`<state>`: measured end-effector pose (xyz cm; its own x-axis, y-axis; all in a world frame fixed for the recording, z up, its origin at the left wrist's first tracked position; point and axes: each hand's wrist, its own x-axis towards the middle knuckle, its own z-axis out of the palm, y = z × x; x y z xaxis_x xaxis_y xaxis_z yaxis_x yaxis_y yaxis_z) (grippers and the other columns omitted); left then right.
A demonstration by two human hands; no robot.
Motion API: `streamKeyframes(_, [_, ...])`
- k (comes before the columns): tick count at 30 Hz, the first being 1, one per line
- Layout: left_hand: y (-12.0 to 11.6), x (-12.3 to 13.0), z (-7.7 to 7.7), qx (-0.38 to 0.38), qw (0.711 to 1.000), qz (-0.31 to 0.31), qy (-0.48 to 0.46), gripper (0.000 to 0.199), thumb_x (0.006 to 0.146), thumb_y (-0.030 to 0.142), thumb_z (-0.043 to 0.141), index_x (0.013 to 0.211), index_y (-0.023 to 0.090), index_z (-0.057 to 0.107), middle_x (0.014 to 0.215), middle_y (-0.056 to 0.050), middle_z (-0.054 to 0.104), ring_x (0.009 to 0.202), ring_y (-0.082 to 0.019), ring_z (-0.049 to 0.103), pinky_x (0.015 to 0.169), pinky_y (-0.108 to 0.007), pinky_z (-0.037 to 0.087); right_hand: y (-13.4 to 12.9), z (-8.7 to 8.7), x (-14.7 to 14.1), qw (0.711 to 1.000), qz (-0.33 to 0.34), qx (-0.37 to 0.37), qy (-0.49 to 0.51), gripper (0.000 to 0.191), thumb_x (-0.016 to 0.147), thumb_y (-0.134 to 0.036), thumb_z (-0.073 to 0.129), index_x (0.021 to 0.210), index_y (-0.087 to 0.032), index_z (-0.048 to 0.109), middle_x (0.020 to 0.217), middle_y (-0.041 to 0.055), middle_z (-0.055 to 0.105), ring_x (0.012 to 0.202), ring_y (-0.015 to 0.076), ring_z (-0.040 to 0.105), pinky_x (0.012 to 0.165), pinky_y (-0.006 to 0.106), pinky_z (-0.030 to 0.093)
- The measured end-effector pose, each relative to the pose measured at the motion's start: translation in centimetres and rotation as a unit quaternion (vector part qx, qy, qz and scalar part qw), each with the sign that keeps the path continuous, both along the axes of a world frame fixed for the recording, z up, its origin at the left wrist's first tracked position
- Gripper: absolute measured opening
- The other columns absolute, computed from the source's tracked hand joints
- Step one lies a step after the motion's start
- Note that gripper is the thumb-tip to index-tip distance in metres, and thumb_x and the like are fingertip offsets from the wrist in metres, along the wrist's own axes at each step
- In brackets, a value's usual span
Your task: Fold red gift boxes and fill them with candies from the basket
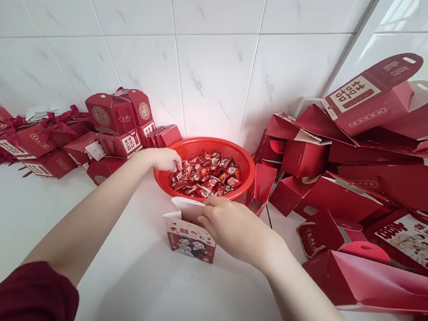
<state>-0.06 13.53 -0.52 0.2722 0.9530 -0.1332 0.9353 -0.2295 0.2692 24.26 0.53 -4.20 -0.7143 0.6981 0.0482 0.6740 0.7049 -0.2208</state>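
Note:
At the left rim of the red plastic basket (249, 171), my left hand (166, 160) reaches in with its fingers curled together beside the candies. What it pinches, if anything, is too small to make out. Red-wrapped candies (212, 175) are heaped in the basket. Directly in front stands a small candy box (191, 243), upright with its top flaps open and a cartoon couple on its face. My right hand (229, 226) grips the box by its right upper edge, fingers over the opening. The inside of the box is mostly hidden.
Finished-looking red gift boxes (109, 112), some with ribbons, are stacked at the left. A large loose pile of open red boxes (353, 192) fills the right side. Behind the white tabletop (124, 274) rises a tiled wall (212, 72).

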Motion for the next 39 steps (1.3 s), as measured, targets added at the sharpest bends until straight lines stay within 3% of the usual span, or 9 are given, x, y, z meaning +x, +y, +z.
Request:
streamKeyframes(2, [2.7,0.7,-1.6,-0.142,0.987,0.021,0.072,0.022,0.095,0.032,0.061,0.101,0.011,0.066,0.090,-0.004,0.068,0.075,-0.013,0.065,0.068,-0.029,0.057,-0.1,0.0,-0.2,1.000,0.002,0.015,0.002,0.036,0.102,-0.022,0.036,0.098,-0.015,0.071,0.092,0.0104,0.068,0.075,0.0211,0.063,0.062,0.029,0.041])
streamKeyframes(5, [5.0,1.3,-4.0,-0.252,0.958,0.035,0.131,0.028,0.090,0.032,0.067,0.109,0.012,0.064,0.097,-0.006,0.068,0.079,-0.015,0.067,0.069,-0.031,0.058,-0.1,0.3,-0.3,1.000,0.010,0.015,-0.014,0.034,0.101,-0.020,0.038,0.097,-0.015,0.072,0.091,0.0105,0.069,0.076,0.0218,0.064,0.061,0.029,0.042])
streamKeyframes(9, [6.0,1.6,-6.9,-0.258,0.958,0.013,0.123,0.061,0.048,0.020,0.091,0.104,0.014,0.066,0.090,-0.008,0.071,0.074,-0.022,0.067,0.064,-0.029,0.055,0.0,0.7,-0.5,1.000,0.008,0.011,-0.027,0.034,0.100,-0.018,0.040,0.091,-0.014,0.072,0.093,0.0122,0.069,0.079,0.0238,0.065,0.060,0.030,0.042])
streamKeyframes(11, [6.1,1.6,-7.5,-0.232,0.969,-0.003,0.085,0.061,0.041,0.016,0.087,0.099,0.015,0.067,0.090,-0.007,0.071,0.078,-0.024,0.066,0.065,-0.028,0.053,0.1,0.6,-0.6,1.000,0.011,0.021,-0.014,0.032,0.099,-0.016,0.041,0.091,-0.014,0.072,0.092,0.0119,0.070,0.079,0.0236,0.065,0.060,0.030,0.042])
streamKeyframes(17, [4.3,0.7,-5.9,-0.139,0.980,-0.041,-0.137,0.046,0.068,0.030,0.069,0.111,0.018,0.061,0.108,-0.006,0.068,0.098,-0.024,0.064,0.080,-0.030,0.052,0.2,-0.3,-0.9,0.999,0.031,0.025,0.001,0.025,0.096,-0.013,0.048,0.087,-0.014,0.071,0.086,0.0105,0.068,0.083,0.0244,0.064,0.065,0.030,0.045])
streamKeyframes(24, [-2.1,0.7,-4.8,-0.077,0.925,-0.072,-0.366,0.040,0.084,0.038,0.062,0.118,0.019,0.056,0.121,-0.010,0.064,0.112,-0.020,0.061,0.094,-0.031,0.049,1.1,-1.0,-1.4,0.974,0.024,0.022,0.223,0.026,0.101,-0.028,0.048,0.085,-0.015,0.065,0.094,0.0077,0.063,0.087,0.0173,0.060,0.076,0.028,0.046])
streamKeyframes(31, [-6.3,1.6,-3.0,0.056,0.884,-0.032,-0.463,0.025,0.084,0.035,0.072,0.101,0.018,0.065,0.104,-0.006,0.068,0.093,-0.016,0.064,0.083,-0.027,0.051,3.2,-1.2,-0.4,0.888,-0.160,0.045,0.430,0.021,0.091,-0.040,0.062,0.093,-0.021,0.053,0.096,0.0031,0.061,0.077,0.0156,0.056,0.069,0.029,0.045])
streamKeyframes(35, [-8.4,2.8,-1.6,0.116,0.872,-0.040,-0.474,0.022,0.082,0.033,0.075,0.095,0.018,0.068,0.096,-0.004,0.070,0.088,-0.014,0.065,0.081,-0.024,0.052,3.7,-0.9,0.7,0.865,-0.089,-0.097,0.484,0.022,0.089,-0.041,0.064,0.095,-0.020,0.059,0.095,0.0025,0.064,0.077,0.0148,0.059,0.069,0.029,0.047])
streamKeyframes(39, [-10.1,3.7,-1.3,0.081,0.867,-0.048,-0.490,0.030,0.083,0.037,0.074,0.106,0.018,0.069,0.104,-0.006,0.073,0.095,-0.017,0.068,0.083,-0.026,0.054,3.3,-0.8,0.5,0.783,-0.004,-0.243,0.572,0.025,0.086,-0.040,0.070,0.083,-0.019,0.058,0.084,0.0006,0.063,0.075,0.0144,0.063,0.070,0.028,0.050])
